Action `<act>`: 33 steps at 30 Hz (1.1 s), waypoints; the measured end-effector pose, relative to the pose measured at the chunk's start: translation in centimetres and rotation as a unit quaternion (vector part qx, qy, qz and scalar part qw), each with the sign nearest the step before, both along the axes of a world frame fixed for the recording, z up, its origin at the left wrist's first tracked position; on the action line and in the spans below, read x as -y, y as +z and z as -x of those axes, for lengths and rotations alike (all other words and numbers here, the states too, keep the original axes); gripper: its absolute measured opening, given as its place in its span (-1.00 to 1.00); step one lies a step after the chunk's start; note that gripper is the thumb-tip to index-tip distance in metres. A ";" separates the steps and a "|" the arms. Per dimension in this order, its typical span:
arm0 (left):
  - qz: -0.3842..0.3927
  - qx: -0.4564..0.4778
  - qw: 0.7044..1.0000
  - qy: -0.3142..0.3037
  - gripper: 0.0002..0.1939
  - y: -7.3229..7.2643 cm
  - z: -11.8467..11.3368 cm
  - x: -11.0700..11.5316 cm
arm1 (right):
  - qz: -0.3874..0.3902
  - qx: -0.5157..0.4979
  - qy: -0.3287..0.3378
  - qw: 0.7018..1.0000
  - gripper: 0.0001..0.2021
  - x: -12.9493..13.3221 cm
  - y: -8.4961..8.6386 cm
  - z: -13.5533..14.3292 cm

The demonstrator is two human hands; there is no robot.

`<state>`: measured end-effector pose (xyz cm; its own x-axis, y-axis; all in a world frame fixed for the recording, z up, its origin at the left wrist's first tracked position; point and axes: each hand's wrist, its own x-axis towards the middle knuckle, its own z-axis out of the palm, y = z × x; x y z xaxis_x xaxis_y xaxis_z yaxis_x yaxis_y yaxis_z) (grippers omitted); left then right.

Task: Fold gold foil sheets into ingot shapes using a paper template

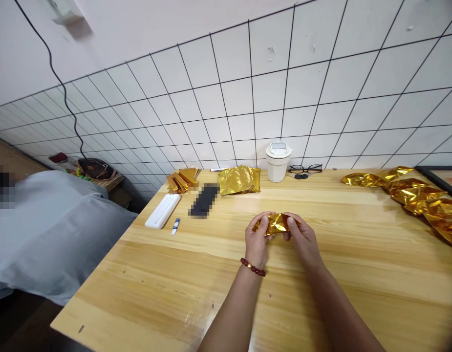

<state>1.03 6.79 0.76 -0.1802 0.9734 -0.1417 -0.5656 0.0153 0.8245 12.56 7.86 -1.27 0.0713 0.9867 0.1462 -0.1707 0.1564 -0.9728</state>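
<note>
A piece of shiny gold foil paper (277,224) stretches between my two hands, just above the wooden table (167,293). My left hand (258,234) pinches its left end with the thumb on top; a dark red bead bracelet (252,267) circles that wrist. At the foil's right end, my right hand (302,236) grips it, thumb on top as well. The fingers beneath the foil are mostly hidden. Beyond my hands lies a flat stack of gold foil sheets (239,180), and left of it are several folded gold foil pieces (183,180).
A white lidded cup (278,162) stands by the tiled wall beside black glasses (305,169). Leftward lie a blurred dark object (204,200), a white case (163,211) and a small blue-and-white tube (175,226). Folded foil shapes (412,193) pile at right. A person (57,230) is beyond the left edge.
</note>
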 end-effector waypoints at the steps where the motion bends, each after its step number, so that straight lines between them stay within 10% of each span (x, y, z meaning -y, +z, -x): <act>1: 0.002 -0.009 1.000 0.000 -0.63 0.0 0.0 0.0 | 0.005 -0.006 0.000 1.000 -0.65 0.0 0.1 0.0; 33: -0.012 -0.052 0.998 -0.021 -0.58 -0.1 0.7 -0.3 | 0.076 -0.036 0.063 0.994 -0.58 -0.2 -0.2 -0.5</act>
<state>0.29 7.14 0.62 -0.1511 0.9833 -0.1014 -0.4768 0.0174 0.8788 13.08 8.09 -1.50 -0.0503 0.9987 -0.0061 -0.2488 -0.0184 -0.9684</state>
